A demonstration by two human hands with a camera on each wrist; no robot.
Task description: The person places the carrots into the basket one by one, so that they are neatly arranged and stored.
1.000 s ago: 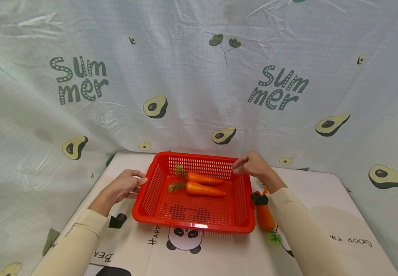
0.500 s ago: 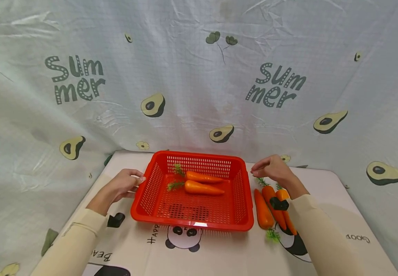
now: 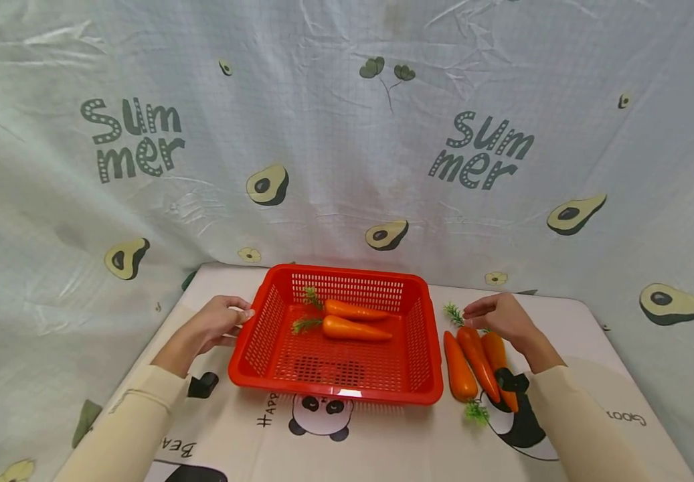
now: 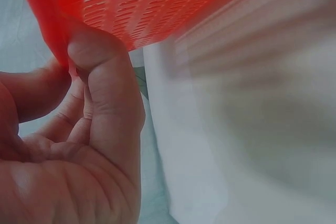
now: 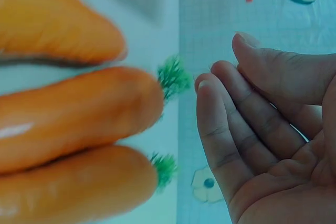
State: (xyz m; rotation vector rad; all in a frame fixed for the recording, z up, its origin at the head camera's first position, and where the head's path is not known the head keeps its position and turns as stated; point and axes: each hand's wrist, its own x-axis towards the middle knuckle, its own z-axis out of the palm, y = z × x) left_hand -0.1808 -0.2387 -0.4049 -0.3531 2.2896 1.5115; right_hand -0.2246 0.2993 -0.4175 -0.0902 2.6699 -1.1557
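Observation:
A red plastic basket (image 3: 334,395) with slotted walls stands mid-table in the head view. Two orange carrots with green tops lie inside it, a rear carrot (image 3: 353,310) and a front carrot (image 3: 355,329). My left hand (image 3: 217,323) pinches the basket's left rim (image 4: 55,30) between thumb and fingers. Right of the basket lie a left carrot (image 3: 460,368) with greens toward me, a middle carrot (image 3: 476,358) and a right carrot (image 3: 495,351), both with greens pointing away. Over the far ends of these two, my right hand (image 5: 273,145) holds nothing, its fingers loosely bent.
The table has a pale printed cloth (image 3: 383,445) with panda drawings and lettering. Close behind the basket hangs a light curtain (image 3: 334,167) with avocado prints, which also runs along both sides.
My right hand has moved from above the basket's right rear corner rightward and down to the carrots outside, uncovering them. My left hand has stayed on the rim.

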